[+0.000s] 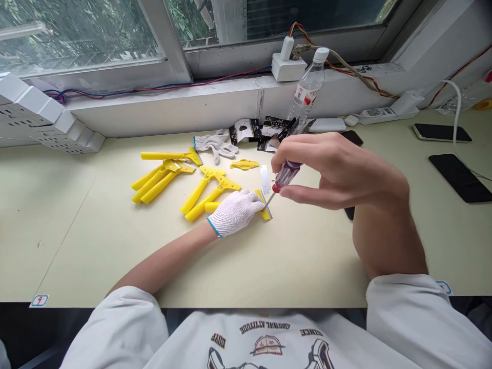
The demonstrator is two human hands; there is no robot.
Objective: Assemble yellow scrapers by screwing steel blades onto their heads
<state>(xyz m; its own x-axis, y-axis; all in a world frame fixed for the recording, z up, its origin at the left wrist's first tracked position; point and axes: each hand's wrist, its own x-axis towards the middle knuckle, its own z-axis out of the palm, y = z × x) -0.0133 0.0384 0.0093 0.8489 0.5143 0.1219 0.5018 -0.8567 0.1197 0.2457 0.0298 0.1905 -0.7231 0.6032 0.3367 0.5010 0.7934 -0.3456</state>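
Tabletop: a pale cream table [292,266] with a thin seam toward its left side, pushed up against a white window ledge [172,117].
Window: greenery shows through the glass [84,41]; red and blue wires [172,88] run along the ledge to a white adapter [288,68].
Far left: stacked white slotted boxes [42,115].
Right side: two dark-screened phones, one [442,133] behind the other [461,178], near a white cable.
Bottle label: red and white on a clear bottle [302,110]; its print is too small for me.
Packets: black cards [246,130] with pale lettering I can't read.
Edge stickers: a red arrow in a blue frame on the left one [39,301]; the right one [444,287] is partly covered.
Shirt: white shirt [192,343], dark print, "ATTITUDE" and "SINCE" legible.
Left hand: gloved hand [235,212], fingers closed on a yellow scraper [266,214] lying on the table in front of the person.
Right hand: bare hand [334,166], thumb and fingers clamped on a clear-handled screwdriver [287,174], its tip at the scraper's head.
Alongside: more yellow scrapers [207,203] to the left, a spare glove [218,145] behind.
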